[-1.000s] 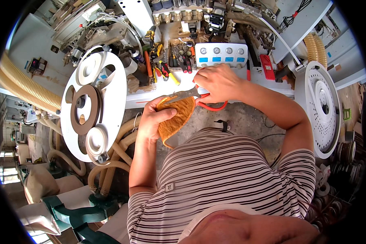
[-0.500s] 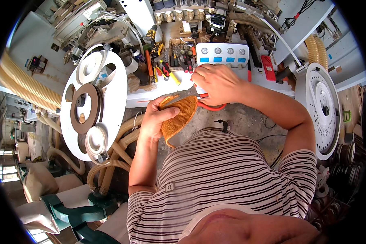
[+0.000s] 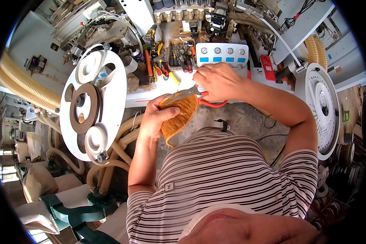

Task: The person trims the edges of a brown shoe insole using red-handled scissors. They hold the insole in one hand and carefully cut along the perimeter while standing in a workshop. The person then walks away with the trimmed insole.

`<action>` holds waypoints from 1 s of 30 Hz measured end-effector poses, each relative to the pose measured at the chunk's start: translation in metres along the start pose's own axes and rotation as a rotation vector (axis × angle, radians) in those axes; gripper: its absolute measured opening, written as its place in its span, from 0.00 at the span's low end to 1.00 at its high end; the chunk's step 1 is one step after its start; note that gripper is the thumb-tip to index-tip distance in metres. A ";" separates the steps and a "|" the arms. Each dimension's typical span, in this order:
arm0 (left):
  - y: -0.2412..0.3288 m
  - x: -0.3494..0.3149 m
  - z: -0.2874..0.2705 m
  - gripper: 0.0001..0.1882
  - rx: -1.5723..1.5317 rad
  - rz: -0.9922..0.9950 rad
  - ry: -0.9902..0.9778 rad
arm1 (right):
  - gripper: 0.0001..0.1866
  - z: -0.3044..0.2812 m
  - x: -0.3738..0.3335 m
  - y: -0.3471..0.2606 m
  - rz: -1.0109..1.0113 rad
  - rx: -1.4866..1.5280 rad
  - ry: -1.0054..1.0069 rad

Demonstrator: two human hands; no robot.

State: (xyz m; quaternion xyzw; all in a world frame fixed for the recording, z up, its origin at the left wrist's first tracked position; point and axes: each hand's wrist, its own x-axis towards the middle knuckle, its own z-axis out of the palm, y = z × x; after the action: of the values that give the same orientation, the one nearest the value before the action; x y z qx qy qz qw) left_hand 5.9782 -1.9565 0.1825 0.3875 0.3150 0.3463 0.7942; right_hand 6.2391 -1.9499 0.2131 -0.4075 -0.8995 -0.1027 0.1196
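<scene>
My left hand (image 3: 155,118) grips an orange-brown piece of fabric (image 3: 182,114), thumb pressed on its face. The piece is curved, with a stitched edge, and hangs in front of my striped shirt. My right hand (image 3: 219,81) is closed round scissors with red handles (image 3: 213,105); its fingers partly hide them. The scissors' grey blades (image 3: 182,95) lie along the fabric's upper edge, pointing toward my left hand. Whether the blades are fully closed cannot be made out.
Ahead, a white machine bed (image 3: 138,97) holds screwdrivers and pliers, a parts tray (image 3: 182,53) and a gauge panel (image 3: 222,55). A white reel disc (image 3: 114,101) stands left, a perforated disc (image 3: 313,93) right. Beige hoses (image 3: 128,140) run below left.
The scissors' blades have swung into view along the fabric's upper edge, further toward my left hand. My right hand has shifted slightly; my left hand keeps its grip.
</scene>
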 end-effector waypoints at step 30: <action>-0.019 0.016 0.013 0.12 0.198 0.297 0.127 | 0.12 0.012 0.010 -0.012 0.538 1.617 0.110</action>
State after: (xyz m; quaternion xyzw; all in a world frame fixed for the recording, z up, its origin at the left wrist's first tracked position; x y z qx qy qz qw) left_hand 6.0027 -1.9579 0.1694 0.4834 0.3365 0.4508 0.6707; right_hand 6.2223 -1.9470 0.2032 -0.3910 -0.5620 0.5832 0.4373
